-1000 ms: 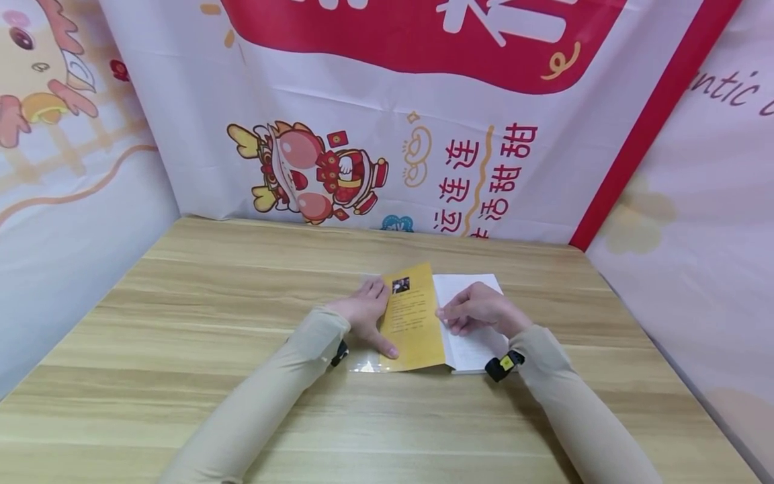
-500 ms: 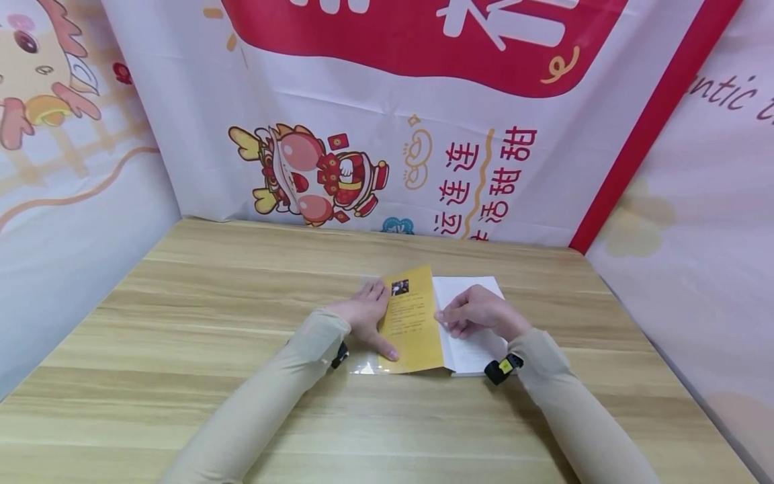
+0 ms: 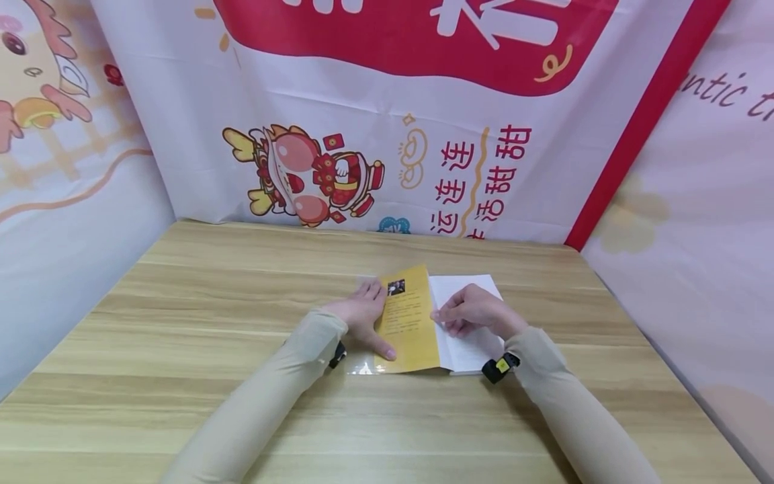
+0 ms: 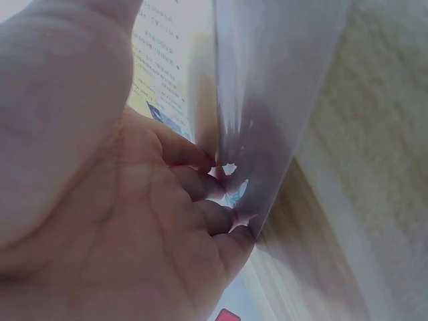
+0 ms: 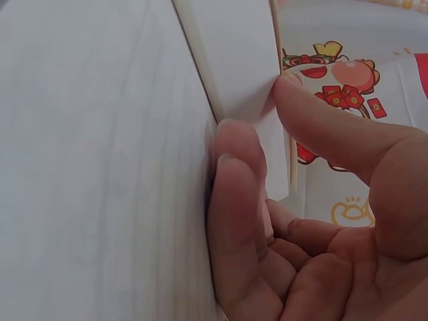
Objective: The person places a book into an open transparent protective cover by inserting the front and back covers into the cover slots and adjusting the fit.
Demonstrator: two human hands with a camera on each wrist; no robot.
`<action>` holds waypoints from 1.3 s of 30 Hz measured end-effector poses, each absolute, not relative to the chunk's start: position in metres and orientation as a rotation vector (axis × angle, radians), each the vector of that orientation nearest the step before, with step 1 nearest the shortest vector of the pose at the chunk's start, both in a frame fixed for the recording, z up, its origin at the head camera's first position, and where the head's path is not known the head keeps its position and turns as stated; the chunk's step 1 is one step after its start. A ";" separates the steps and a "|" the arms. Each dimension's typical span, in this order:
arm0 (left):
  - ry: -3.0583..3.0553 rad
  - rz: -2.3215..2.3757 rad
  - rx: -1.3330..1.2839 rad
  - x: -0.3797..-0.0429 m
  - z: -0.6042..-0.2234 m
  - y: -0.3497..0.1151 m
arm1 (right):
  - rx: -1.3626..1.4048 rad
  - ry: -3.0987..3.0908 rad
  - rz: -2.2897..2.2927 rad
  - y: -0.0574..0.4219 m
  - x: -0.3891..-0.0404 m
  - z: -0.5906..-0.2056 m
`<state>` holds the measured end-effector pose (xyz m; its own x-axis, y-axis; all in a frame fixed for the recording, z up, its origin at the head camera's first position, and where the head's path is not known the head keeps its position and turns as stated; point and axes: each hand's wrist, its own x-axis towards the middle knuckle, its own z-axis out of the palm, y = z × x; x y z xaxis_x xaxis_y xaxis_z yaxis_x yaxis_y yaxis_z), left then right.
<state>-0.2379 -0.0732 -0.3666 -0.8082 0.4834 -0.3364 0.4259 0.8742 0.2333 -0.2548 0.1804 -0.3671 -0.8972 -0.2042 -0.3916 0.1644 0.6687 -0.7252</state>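
Observation:
A book with white pages (image 3: 468, 355) lies on the table, its yellow cover flap (image 3: 414, 339) raised a little toward the right edge and printed with text and a small photo. Clear plastic film (image 3: 361, 366) sticks out past the flap's left side. My left hand (image 3: 361, 316) presses on the flap and film, thumb stretched over the yellow; the left wrist view has its fingertips along the film's edge. With thumb and fingers, my right hand (image 3: 480, 310) pinches the flap's right edge. In the right wrist view its fingers sit between the page (image 5: 87, 167) and the flap.
The wood-grain table (image 3: 211, 302) reaches to a printed cloth backdrop (image 3: 338, 81) behind. More printed cloth (image 3: 701, 222) hangs along the right side and the left. Dark straps (image 3: 500, 366) circle both wrists.
The head view has shifted slightly. Both hands keep their places on the book, and the flap stays at about the same slant.

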 end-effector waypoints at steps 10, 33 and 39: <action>2.650 0.222 0.669 -0.237 -0.366 -0.071 | -0.046 2.459 -1.115 0.180 -0.253 -0.368; 2.648 0.230 0.638 -0.238 -0.367 -0.070 | -0.017 2.464 -1.098 0.178 -0.252 -0.365; 2.651 0.214 0.638 -0.238 -0.369 -0.070 | -0.010 2.468 -1.083 0.179 -0.253 -0.367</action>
